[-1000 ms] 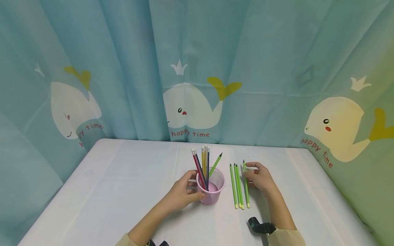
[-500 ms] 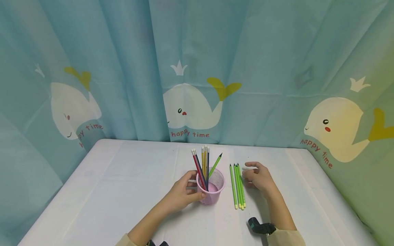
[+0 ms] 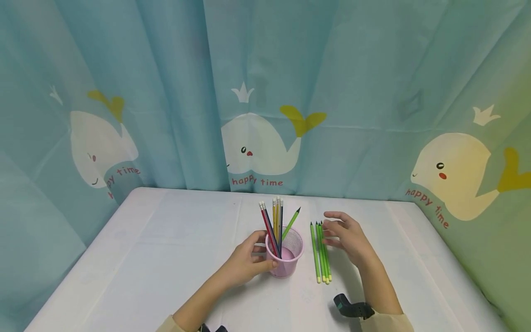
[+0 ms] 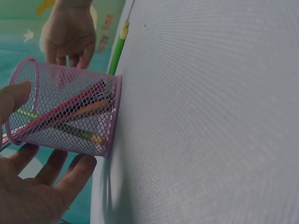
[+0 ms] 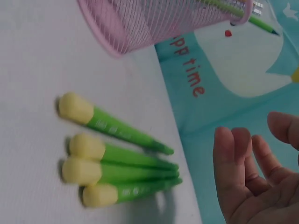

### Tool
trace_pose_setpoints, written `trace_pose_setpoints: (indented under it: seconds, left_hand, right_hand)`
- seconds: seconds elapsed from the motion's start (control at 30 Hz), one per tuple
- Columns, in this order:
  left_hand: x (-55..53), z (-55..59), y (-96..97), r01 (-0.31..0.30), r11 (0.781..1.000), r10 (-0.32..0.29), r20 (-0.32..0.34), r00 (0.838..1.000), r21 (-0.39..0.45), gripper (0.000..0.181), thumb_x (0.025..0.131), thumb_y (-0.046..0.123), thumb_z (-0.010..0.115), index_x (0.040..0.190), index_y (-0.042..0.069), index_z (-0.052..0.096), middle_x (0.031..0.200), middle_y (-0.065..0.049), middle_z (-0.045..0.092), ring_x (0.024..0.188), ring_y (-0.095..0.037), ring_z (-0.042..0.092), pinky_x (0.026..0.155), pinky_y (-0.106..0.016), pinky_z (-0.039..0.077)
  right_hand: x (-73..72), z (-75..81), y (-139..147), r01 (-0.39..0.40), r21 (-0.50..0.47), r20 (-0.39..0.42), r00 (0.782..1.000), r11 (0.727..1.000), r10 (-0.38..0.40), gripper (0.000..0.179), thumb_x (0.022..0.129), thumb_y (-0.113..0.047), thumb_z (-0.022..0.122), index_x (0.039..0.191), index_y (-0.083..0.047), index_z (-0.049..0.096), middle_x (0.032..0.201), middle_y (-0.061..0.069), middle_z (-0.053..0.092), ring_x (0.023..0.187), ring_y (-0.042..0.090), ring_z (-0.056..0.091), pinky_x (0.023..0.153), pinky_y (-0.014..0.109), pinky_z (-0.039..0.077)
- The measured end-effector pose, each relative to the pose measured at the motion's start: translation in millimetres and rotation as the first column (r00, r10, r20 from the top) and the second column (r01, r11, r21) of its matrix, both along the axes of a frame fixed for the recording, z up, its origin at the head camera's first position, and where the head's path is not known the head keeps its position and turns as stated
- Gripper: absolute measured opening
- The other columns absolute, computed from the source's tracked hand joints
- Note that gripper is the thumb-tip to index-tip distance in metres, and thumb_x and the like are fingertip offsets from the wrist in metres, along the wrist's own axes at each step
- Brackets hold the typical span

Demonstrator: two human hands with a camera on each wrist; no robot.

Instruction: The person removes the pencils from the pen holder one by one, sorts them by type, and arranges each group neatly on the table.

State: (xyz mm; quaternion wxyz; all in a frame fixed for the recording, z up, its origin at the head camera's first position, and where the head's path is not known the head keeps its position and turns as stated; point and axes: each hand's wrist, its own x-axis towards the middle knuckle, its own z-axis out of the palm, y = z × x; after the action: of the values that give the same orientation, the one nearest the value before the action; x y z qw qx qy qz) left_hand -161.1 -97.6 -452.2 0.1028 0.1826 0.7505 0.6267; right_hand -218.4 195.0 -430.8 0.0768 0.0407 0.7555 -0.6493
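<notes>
A pink mesh pencil cup (image 3: 284, 267) stands upright on the white table. My left hand (image 3: 240, 263) holds it from the left, thumb in front and fingers round the far side. In it lean red, dark blue and yellow pencils (image 3: 274, 226), eraser ends up, and one green pencil (image 3: 292, 220), point up. Several green pencils (image 5: 131, 168) with pale yellow ends lie to the right of the cup, points away from me. Three lie side by side, with one slightly apart on the left. My right hand (image 3: 345, 236), fingers loosely bent and holding nothing, hovers over the pointed ends.
A blue-green curtain (image 3: 356, 138) printed with whales hangs along the table's far edge and down both sides. The white tabletop (image 3: 137, 258) stretches out to the left and right. A black wrist camera (image 3: 352, 308) juts inward from my right wrist.
The rightmost green pencil was slid left against its neighbours and released. My right hand then shifted slightly left and away from me, over the points. The left hand and cup stayed put.
</notes>
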Motion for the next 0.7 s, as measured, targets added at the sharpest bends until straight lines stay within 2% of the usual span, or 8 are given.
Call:
trace_pose_setpoints:
  seconds: [0.17, 0.33, 0.43, 0.53, 0.7]
  left_hand:
    - [-0.5, -1.1, -0.3, 0.002, 1.000, -0.002, -0.003, 1.000, -0.012, 0.064, 0.085, 0.015, 0.078, 0.139, 0.007, 0.045, 0.134, -0.017, 0.053, 0.121, -0.037, 0.058, 0.097, -0.039, 0.056]
    - [-1.4, -2.0, -0.4, 0.001, 1.000, -0.002, -0.006, 1.000, -0.018, 0.063, 0.085, 0.016, 0.078, 0.138, 0.008, 0.046, 0.134, -0.017, 0.053, 0.121, -0.036, 0.058, 0.098, -0.040, 0.056]
    - [-1.5, -2.1, -0.2, 0.002, 1.000, -0.002, -0.004, 1.000, -0.012, 0.063, 0.085, 0.015, 0.078, 0.138, 0.008, 0.046, 0.134, -0.016, 0.054, 0.120, -0.036, 0.059, 0.097, -0.040, 0.056]
    - [-1.2, -2.1, 0.0, 0.003, 1.000, -0.003, -0.001, 1.000, -0.009, 0.064, 0.085, 0.015, 0.078, 0.139, 0.008, 0.046, 0.134, -0.017, 0.054, 0.120, -0.036, 0.059, 0.097, -0.039, 0.056]
    - [-0.9, -2.2, 0.0, -0.001, 1.000, 0.001, -0.001, 1.000, -0.012, 0.064, 0.085, 0.016, 0.079, 0.138, 0.008, 0.046, 0.133, -0.017, 0.054, 0.120, -0.036, 0.059, 0.098, -0.041, 0.056]
  right_hand:
    - [4.8, 7.8, -8, -0.079, -0.046, -0.028, 0.997, 0.996, 0.078, 0.045, 0.099, -0.017, 0.062, 0.137, -0.001, 0.047, 0.113, 0.017, 0.062, 0.094, 0.025, 0.066, 0.082, 0.038, 0.062]
    - [8.5, 13.5, -17, -0.139, -0.026, -0.053, 0.989, 0.990, 0.137, 0.045, 0.098, -0.020, 0.064, 0.137, -0.004, 0.048, 0.116, 0.020, 0.061, 0.100, 0.031, 0.064, 0.084, 0.040, 0.062]
    - [9.6, 14.9, -23, -0.171, 0.000, -0.070, 0.983, 0.985, 0.170, 0.042, 0.098, -0.022, 0.063, 0.136, -0.006, 0.051, 0.112, 0.015, 0.061, 0.100, 0.030, 0.064, 0.084, 0.040, 0.062]
    - [10.3, 14.2, -28, -0.220, 0.007, -0.100, 0.970, 0.976, 0.219, 0.042, 0.098, -0.020, 0.062, 0.136, -0.005, 0.052, 0.111, 0.015, 0.060, 0.098, 0.027, 0.064, 0.083, 0.041, 0.062]
    - [12.0, 11.4, -35, -0.290, 0.031, -0.146, 0.945, 0.957, 0.291, 0.044, 0.099, -0.021, 0.061, 0.138, -0.001, 0.051, 0.113, 0.020, 0.060, 0.099, 0.023, 0.064, 0.083, 0.039, 0.062]
